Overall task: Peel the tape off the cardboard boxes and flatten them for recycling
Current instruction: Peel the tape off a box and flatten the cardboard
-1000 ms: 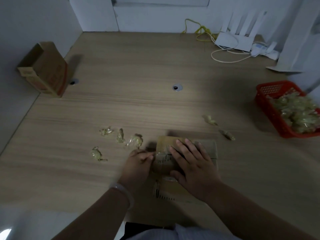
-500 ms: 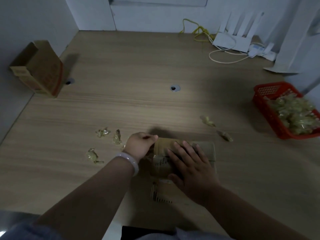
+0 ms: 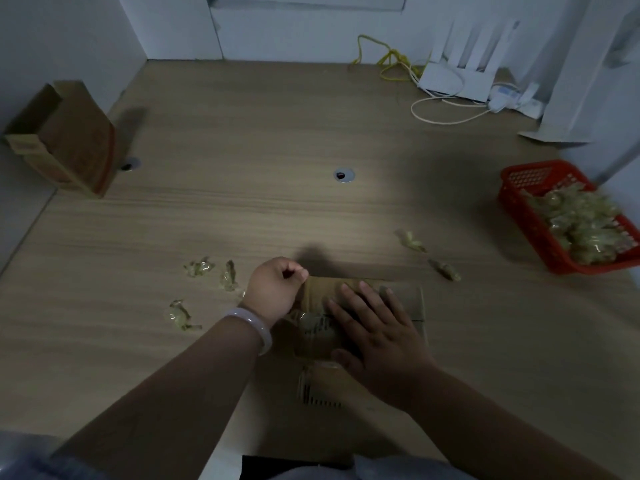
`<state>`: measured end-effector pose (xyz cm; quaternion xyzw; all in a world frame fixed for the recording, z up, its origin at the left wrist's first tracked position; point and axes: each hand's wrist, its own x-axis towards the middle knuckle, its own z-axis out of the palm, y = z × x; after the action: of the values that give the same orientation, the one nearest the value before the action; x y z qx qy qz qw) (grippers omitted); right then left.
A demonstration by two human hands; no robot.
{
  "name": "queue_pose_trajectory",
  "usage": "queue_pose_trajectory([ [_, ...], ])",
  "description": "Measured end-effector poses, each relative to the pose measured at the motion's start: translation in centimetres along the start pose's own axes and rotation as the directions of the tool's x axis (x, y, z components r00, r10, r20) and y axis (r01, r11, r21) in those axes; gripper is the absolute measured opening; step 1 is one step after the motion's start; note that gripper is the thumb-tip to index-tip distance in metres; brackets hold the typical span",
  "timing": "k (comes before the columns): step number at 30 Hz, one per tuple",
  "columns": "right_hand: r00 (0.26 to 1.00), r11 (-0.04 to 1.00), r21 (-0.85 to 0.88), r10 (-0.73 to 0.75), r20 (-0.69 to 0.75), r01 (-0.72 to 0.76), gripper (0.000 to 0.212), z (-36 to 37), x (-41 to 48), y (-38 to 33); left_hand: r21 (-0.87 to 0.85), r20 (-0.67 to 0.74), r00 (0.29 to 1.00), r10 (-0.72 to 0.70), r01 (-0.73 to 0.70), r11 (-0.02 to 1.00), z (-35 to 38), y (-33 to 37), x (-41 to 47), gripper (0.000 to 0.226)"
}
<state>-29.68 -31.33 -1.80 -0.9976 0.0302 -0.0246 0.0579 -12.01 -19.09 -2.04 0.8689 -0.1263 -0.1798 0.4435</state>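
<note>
Surface: pale wood-grain surface [image 3: 311, 209], dimly lit, with white walls along its far and left sides.
Box: low cardboard box [image 3: 405, 299], near the front edge at centre, under both hands.
Tape: glossy tape [image 3: 306, 318] on the left part of the box top. Its long axis appears to run from the far edge toward the person; the dim light hides its exact edges.
Left hand: left hand [image 3: 273, 289] sits at the far-left corner of the box. Fingers [image 3: 298, 271] are curled, thumb and forefinger pressed together, apparently pinching the far end of the tape.
Right hand: right hand [image 3: 381, 337] lies flat on the box top, fingers [image 3: 367, 296] spread and pointing away, pressing down just beside the tape on its right.
Governing relation: the tape lies on the near side of the left fingers, between the two hands. The left hand is nearer the free end; the right hand serves as anchor.
Step in hand: judged as peeling this strip; flattening is not yet finished.
Next move: likely a pull along the strip axis while the box is held down.
Risk: the strip may tear short.
Second box: second box [image 3: 65, 140] stands tilted at the far left, well apart.
Basket: red basket [image 3: 512, 202] at the right holds tape wads; loose scraps [image 3: 199, 266] lie near the box.
</note>
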Motion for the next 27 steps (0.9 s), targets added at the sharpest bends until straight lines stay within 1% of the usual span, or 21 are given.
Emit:
queue_pose_trajectory([
  [2,1.000,1.000,0.001,-0.001,0.002,0.001,0.065,0.1,0.0,0.0,-0.088,0.051,0.991,-0.121,0.125,0.988,0.1,0.2,0.4,0.008],
  [3,1.000,1.000,0.000,0.000,0.010,0.000,0.065,0.2,-0.1,0.0,-0.109,0.072,0.986,-0.154,0.161,0.981,0.1,0.3,0.5,0.008],
  [4,1.000,1.000,0.001,0.002,0.019,-0.002,0.065,0.2,-0.1,0.0,-0.110,0.079,0.985,-0.152,0.160,0.981,0.1,0.3,0.6,0.008],
  [5,1.000,1.000,0.004,0.004,0.030,-0.004,0.065,0.3,-0.1,0.0,-0.084,0.073,0.991,-0.114,0.120,0.989,0.2,0.3,0.6,0.009],
  [8,0.999,1.000,0.005,0.001,0.049,-0.001,0.065,0.2,0.1,0.0,0.080,0.038,0.993,0.113,-0.116,0.990,0.1,-0.1,0.0,0.020],
  [10,0.998,1.000,0.000,-0.011,0.064,0.011,0.065,0.3,0.1,-0.1,0.111,-0.002,0.973,0.229,-0.227,0.968,-0.2,-0.7,-0.6,0.021],
  [13,0.998,1.000,0.012,-0.013,0.065,0.013,0.065,0.4,0.1,-0.1,0.124,-0.053,0.933,0.355,-0.347,0.930,-0.4,-1.0,-1.5,0.012],
  [15,0.998,1.000,0.008,-0.011,0.065,0.011,0.064,0.3,0.2,-0.2,0.148,-0.030,0.898,0.438,-0.429,0.891,-0.7,-0.6,-1.8,0.009],
  [17,0.998,1.000,0.017,-0.008,0.069,0.007,0.064,0.3,0.3,-0.1,0.162,0.034,0.854,0.519,-0.517,0.841,-1.2,0.0,-2.1,0.006],
  [19,0.998,1.000,0.027,-0.003,0.062,0.001,0.064,0.4,0.4,0.0,0.163,0.101,0.825,0.556,-0.565,0.809,-1.8,0.0,-2.4,0.007],
  [20,0.998,1.000,0.030,-0.002,0.056,0.001,0.064,0.4,0.3,0.1,0.151,0.109,0.836,0.538,-0.549,0.822,-2.1,-0.3,-2.6,0.008],
  [21,0.999,0.999,0.032,-0.004,0.052,0.003,0.064,0.5,0.3,0.0,0.124,0.101,0.869,0.485,-0.495,0.860,-2.4,-0.7,-3.0,0.011],
  [23,0.999,0.999,0.035,-0.008,0.053,0.006,0.064,0.5,0.2,0.1,0.014,0.093,0.945,0.313,-0.316,0.949,-2.8,-1.6,-3.9,0.023],
  [24,0.999,0.999,0.038,-0.008,0.052,0.006,0.064,0.6,0.2,0.1,-0.045,0.085,0.968,0.235,-0.231,0.972,-2.9,-1.9,-4.3,0.026],
  [26,0.999,0.999,0.037,-0.010,0.046,0.008,0.064,0.7,0.3,0.1,-0.176,0.040,0.995,0.088,-0.080,0.981,-2.7,-2.2,-4.8,0.026],
  [27,0.999,0.999,0.032,-0.012,0.043,0.011,0.064,0.8,0.2,0.1,-0.262,0.028,1.000,-0.001,0.008,0.965,-2.6,-2.2,-4.8,0.024],
])
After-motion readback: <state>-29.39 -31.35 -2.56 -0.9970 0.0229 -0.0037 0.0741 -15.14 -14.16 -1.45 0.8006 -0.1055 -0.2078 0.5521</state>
